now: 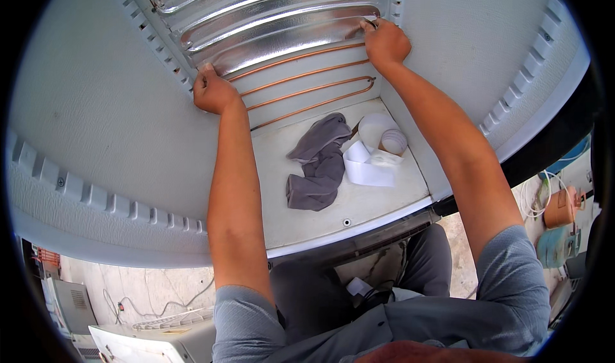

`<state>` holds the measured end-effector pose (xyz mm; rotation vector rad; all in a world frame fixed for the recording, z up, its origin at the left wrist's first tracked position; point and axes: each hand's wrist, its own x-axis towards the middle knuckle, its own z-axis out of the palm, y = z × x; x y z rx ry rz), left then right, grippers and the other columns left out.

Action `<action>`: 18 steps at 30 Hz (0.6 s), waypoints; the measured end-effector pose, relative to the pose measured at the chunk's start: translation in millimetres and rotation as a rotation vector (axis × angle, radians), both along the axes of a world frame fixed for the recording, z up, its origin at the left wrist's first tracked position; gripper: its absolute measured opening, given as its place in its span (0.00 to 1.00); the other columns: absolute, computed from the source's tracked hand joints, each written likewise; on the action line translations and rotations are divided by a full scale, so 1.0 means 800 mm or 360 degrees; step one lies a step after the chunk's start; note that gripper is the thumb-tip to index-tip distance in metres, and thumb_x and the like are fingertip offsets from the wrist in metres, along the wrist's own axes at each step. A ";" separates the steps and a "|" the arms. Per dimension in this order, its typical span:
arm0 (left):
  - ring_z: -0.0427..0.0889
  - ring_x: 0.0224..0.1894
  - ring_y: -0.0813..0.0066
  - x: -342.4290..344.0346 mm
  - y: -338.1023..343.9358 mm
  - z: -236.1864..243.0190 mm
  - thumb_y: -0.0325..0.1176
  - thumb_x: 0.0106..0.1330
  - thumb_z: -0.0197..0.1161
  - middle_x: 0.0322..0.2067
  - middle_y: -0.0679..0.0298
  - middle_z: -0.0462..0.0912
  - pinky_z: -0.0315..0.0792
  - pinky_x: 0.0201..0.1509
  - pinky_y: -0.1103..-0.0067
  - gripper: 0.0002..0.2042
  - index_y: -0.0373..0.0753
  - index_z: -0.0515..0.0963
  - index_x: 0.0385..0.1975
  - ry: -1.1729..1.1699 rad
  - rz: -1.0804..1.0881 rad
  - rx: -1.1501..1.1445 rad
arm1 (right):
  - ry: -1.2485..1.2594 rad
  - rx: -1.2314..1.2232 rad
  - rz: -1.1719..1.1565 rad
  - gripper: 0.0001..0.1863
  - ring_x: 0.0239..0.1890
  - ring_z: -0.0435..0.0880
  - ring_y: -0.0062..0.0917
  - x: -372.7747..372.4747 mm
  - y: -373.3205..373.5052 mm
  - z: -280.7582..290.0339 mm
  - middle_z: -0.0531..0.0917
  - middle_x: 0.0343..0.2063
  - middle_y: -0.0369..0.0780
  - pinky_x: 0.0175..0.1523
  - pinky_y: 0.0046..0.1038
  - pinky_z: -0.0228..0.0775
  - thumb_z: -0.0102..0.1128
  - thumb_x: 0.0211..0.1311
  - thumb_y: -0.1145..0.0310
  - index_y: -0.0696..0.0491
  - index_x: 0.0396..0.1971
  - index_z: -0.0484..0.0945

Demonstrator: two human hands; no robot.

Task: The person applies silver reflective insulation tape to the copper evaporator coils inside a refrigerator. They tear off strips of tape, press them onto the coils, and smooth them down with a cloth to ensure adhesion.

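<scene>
Shiny aluminium foil strips (282, 39) lie across the back wall inside a fridge cabinet, with ridges where tubing runs beneath. My left hand (216, 92) is closed at the lower left corner of the lowest strip, thumb against the foil. At that strip's right end, my right hand (387, 44) pinches the edge; a small dark thing shows at its fingertips, too small to name. Bare copper tubing (301, 74) runs in bends below the foil. On the cabinet floor lie a crumpled grey cloth (320, 161) and a roll of tape (393, 142) beside curled white backing paper (370, 172).
Ribbed shelf supports line both side walls (109, 107) of the cabinet. Its front lip (349, 240) runs just before my knees. Outside stand a white appliance panel (154, 340) at lower left, and an orange-brown canister (560, 208) and a teal cylinder (556, 246) at right.
</scene>
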<state>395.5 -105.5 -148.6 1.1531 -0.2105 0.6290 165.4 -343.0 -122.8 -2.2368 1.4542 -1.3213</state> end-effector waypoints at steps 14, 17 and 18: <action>0.85 0.31 0.75 -0.010 0.002 0.008 0.30 0.71 0.67 0.28 0.58 0.89 0.79 0.39 0.77 0.09 0.30 0.87 0.34 0.0071 -0.0058 -0.0046 | 0.0004 0.0001 -0.0023 0.20 0.40 0.90 0.43 0.000 0.001 0.002 0.90 0.35 0.45 0.45 0.43 0.80 0.63 0.69 0.46 0.48 0.36 0.89; 0.87 0.33 0.72 -0.019 0.005 0.012 0.31 0.72 0.66 0.31 0.57 0.89 0.80 0.41 0.77 0.09 0.30 0.87 0.37 0.0137 -0.0124 0.0010 | 0.0002 0.0014 0.0002 0.20 0.39 0.90 0.43 -0.002 -0.002 0.001 0.90 0.35 0.45 0.46 0.42 0.80 0.64 0.68 0.46 0.48 0.36 0.90; 0.87 0.35 0.71 -0.020 0.005 0.013 0.31 0.72 0.66 0.32 0.57 0.89 0.81 0.42 0.76 0.09 0.31 0.87 0.38 0.0169 -0.0164 0.0029 | 0.0002 0.0014 0.0001 0.20 0.39 0.90 0.43 -0.002 -0.004 0.000 0.90 0.35 0.45 0.46 0.42 0.80 0.64 0.68 0.46 0.48 0.37 0.90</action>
